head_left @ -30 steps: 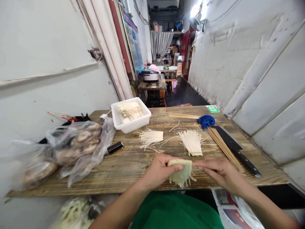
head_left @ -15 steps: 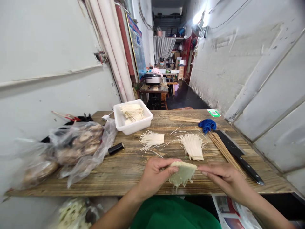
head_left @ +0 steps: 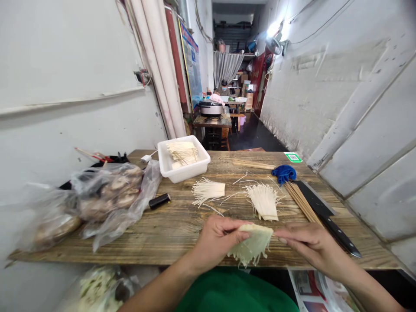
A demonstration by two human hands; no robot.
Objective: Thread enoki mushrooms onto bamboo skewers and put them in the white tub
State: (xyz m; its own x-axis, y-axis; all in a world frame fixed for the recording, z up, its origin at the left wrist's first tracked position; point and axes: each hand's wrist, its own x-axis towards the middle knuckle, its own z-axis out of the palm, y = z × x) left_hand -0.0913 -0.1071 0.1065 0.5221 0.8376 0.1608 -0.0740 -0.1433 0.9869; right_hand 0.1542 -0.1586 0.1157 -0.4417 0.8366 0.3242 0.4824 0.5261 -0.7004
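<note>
My left hand (head_left: 221, 238) pinches a flat bunch of enoki mushrooms (head_left: 251, 247) between thumb and fingers, over the table's front edge. Its cut end faces up and the thin caps hang down. At the bunch's right side, my right hand (head_left: 308, 242) is closed, fingertips pinched on what looks like a bamboo skewer, almost wholly hidden. Two more enoki bunches lie flat beyond my hands, one to the left (head_left: 209, 190) and one to the right (head_left: 263, 203). Loose enoki strands (head_left: 235, 197) are scattered between them.
A white plastic tub (head_left: 183, 173) holds more enoki. To the right are bamboo skewers (head_left: 302, 201), a blue cloth (head_left: 284, 174) and a black-handled knife (head_left: 339, 234). Plastic bags of mushrooms (head_left: 110, 190) and a black cylinder (head_left: 159, 201) lie left on the wooden table (head_left: 146, 234).
Both hands and the held enoki bunch have shifted slightly right and down in the view. The bunch has tilted a little; both grips look the same.
</note>
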